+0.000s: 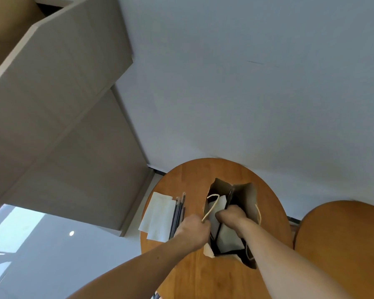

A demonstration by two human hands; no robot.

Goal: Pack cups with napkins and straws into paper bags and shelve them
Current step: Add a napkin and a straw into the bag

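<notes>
Head view: two hands at an open paper bag (244, 197) on the round bench (194, 277).
The left hand (192, 231) pinches the bag's cord handle (212, 203) between its fingers; the right hand (231, 214) dips into the bag's mouth (fingers curled, their hold hidden). Napkins (158, 216) and straws (178, 212) lie left of the bag.

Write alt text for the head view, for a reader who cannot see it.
A person's left hand grips the rope handle of an open brown paper bag on a round wooden table, while the right hand reaches into it. White napkins and dark straws lie to its left.
</notes>
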